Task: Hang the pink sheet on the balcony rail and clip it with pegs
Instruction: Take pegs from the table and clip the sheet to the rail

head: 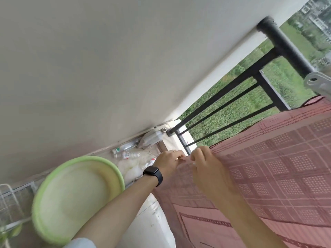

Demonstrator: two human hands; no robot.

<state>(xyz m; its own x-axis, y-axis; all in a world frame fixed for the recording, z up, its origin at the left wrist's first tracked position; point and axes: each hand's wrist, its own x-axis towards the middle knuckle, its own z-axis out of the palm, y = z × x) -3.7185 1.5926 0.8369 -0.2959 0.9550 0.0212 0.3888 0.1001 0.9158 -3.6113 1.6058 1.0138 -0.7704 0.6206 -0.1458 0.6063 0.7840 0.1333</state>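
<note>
The view is tilted hard. A pink checked sheet (pixel 272 172) drapes over the black balcony rail (pixel 286 47) and fills the right and lower right. My left hand (pixel 170 161), with a black watch on its wrist, pinches the sheet's near corner edge. Close beside it, my right hand (pixel 202 161) grips the same edge with curled fingers. No peg is plainly visible; a small pale thing shows between my left fingers but I cannot tell what it is.
A light green round basin (pixel 53 208) sits on the floor at lower left. Plastic bottles and bags (pixel 132 154) lie along the wall base. A grey metal bracket (pixel 318 83) is on the rail. Black bars (pixel 223 108) front green grass. Grey wall fills the upper left.
</note>
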